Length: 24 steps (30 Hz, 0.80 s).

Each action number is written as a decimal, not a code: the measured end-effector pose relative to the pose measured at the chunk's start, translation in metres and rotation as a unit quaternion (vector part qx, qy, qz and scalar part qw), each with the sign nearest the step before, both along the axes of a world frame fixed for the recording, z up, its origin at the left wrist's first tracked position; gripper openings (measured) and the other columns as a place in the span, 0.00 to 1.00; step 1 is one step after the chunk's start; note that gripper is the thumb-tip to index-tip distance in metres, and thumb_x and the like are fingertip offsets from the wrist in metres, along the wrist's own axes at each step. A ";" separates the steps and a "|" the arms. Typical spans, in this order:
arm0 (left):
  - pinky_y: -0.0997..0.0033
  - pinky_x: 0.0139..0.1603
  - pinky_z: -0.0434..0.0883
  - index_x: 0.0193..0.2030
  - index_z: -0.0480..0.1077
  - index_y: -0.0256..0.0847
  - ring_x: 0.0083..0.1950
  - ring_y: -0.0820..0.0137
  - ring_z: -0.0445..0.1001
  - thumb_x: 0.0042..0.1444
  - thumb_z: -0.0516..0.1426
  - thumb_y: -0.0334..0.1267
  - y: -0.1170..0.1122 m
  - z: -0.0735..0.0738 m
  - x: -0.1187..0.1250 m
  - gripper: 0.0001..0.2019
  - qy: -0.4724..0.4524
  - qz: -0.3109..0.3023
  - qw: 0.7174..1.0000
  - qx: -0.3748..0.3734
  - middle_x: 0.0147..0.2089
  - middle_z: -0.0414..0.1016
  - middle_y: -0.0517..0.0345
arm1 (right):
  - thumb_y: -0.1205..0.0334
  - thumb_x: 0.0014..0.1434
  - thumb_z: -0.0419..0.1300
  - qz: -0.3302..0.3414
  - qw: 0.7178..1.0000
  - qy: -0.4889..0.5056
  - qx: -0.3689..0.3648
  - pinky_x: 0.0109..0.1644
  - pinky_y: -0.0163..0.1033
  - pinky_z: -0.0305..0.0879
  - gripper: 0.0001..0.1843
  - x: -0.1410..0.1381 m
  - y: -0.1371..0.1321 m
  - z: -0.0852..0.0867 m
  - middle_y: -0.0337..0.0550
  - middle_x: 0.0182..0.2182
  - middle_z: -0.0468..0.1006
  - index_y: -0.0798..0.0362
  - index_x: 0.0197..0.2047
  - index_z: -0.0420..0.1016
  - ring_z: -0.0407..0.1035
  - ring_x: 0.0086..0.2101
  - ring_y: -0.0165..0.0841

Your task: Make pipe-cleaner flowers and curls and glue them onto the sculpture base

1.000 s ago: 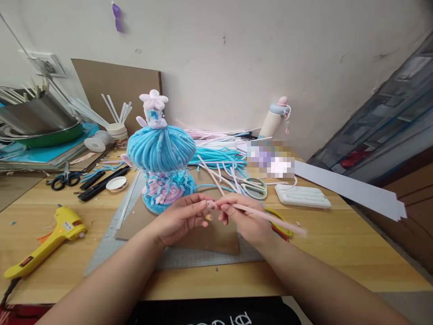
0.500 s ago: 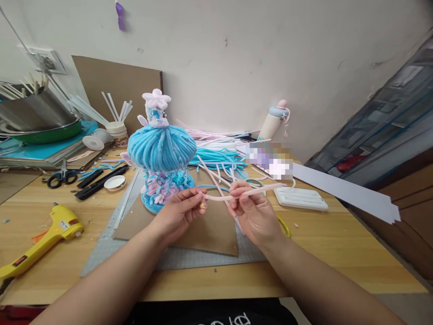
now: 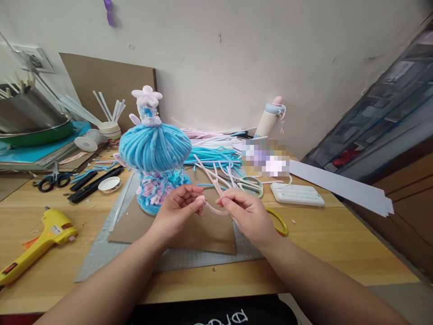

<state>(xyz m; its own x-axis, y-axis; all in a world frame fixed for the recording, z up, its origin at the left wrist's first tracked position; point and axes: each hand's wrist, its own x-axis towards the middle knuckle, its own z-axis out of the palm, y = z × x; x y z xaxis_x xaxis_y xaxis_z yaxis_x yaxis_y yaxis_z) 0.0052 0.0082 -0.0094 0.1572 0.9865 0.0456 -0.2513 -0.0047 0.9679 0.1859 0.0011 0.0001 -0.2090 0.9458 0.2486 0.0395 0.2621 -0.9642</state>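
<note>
My left hand (image 3: 179, 210) pinches one end of a pale pink fuzzy pipe cleaner (image 3: 214, 208), and my right hand (image 3: 248, 215) pinches it a little further along. The stem sags in a small loop between the two hands, above a brown cardboard sheet (image 3: 203, 232). Just behind my left hand stands a blue pipe-cleaner figure (image 3: 154, 149) with a domed top, a pink and blue base and a white flower on its tip.
A yellow glue gun (image 3: 37, 243) lies at the left. Black scissors (image 3: 50, 179), a black knife and a tape lid sit behind it. Pale green scissors (image 3: 250, 184), loose blue and pink stems (image 3: 216, 158), a white ridged box (image 3: 297, 194) and a white paper strip (image 3: 341, 187) lie to the right.
The long end of the pink stem, stretched out to the right half a second ago, has been folded back. My hands have come closer together, and the stem now loops between them.
</note>
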 end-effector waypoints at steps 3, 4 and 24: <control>0.76 0.30 0.68 0.34 0.72 0.38 0.26 0.75 0.72 0.45 0.66 0.37 0.001 0.000 0.000 0.11 0.006 0.009 1.000 -0.006 0.25 0.74 0.61 | 0.60 0.58 0.58 -0.027 0.999 0.027 0.008 0.34 0.37 0.65 0.10 -0.001 -0.002 -0.003 0.38 0.27 0.75 0.48 0.43 0.76 0.68 0.29 0.31; 0.76 0.30 0.68 0.33 0.72 0.38 0.26 0.75 0.71 0.44 0.66 0.37 0.001 0.000 0.000 0.10 0.014 0.010 1.000 -0.009 0.25 0.74 0.61 | 0.61 0.58 0.58 -0.047 0.999 0.021 0.016 0.34 0.37 0.65 0.10 -0.001 -0.003 -0.004 0.38 0.27 0.75 0.48 0.43 0.76 0.69 0.28 0.31; 0.78 0.31 0.69 0.31 0.76 0.39 0.28 0.75 0.72 0.45 0.66 0.35 -0.002 0.002 -0.001 0.06 0.077 0.003 0.997 0.019 0.26 0.76 0.61 | 0.71 0.56 0.54 -0.082 0.905 -0.279 0.310 0.35 0.38 0.58 0.10 0.003 -0.007 0.001 0.40 0.28 0.69 0.52 0.34 0.76 0.63 0.30 0.31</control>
<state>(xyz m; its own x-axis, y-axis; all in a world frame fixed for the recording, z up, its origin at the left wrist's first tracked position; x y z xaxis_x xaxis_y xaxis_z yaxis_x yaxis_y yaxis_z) 0.0038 0.0063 -0.0076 0.1589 0.9855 0.0589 -0.1001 -0.0432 0.9940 0.1892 -0.0062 0.0007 -0.3360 0.6899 0.6412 0.5626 0.6930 -0.4509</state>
